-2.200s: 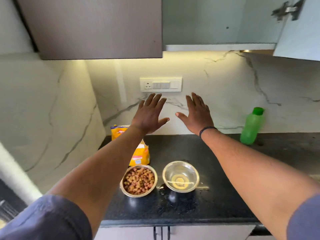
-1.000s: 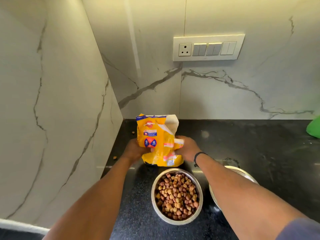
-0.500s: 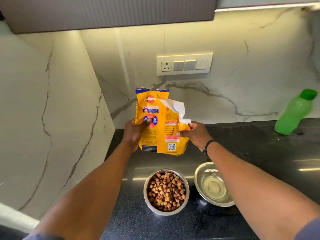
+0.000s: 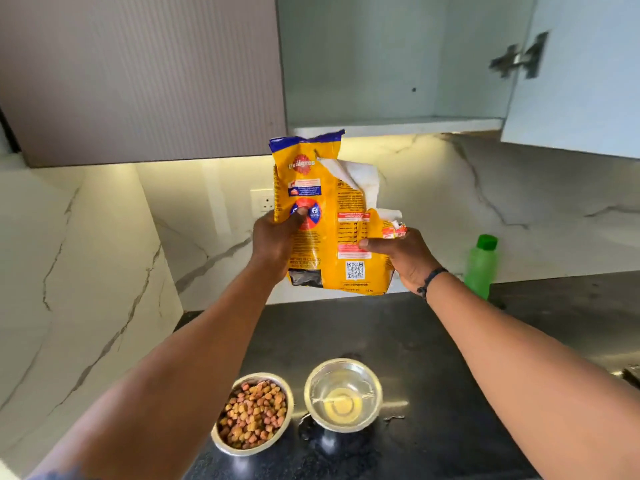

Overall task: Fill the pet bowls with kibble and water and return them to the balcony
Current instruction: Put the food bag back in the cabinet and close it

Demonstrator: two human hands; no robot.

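Observation:
Both hands hold a yellow kibble bag (image 4: 325, 216) upright in the air above the black counter (image 4: 450, 341), its torn top just below the open wall cupboard (image 4: 391, 64). My left hand (image 4: 277, 240) grips the bag's left side and my right hand (image 4: 405, 258) grips its lower right side. Near the counter's front edge stand two steel bowls side by side: the left bowl (image 4: 221, 441) is full of brown kibble, the right bowl (image 4: 313, 375) holds clear water.
A green plastic bottle (image 4: 481, 268) stands at the back right of the counter by the marble wall. The cupboard door (image 4: 581, 81) hangs open at the upper right. A closed brown cupboard (image 4: 138, 74) is at the upper left. A wall socket (image 4: 263, 202) sits behind the bag.
Both hands took the kibble bag from the counter's back left and lifted it up towards the open cupboard. The bowls have not moved.

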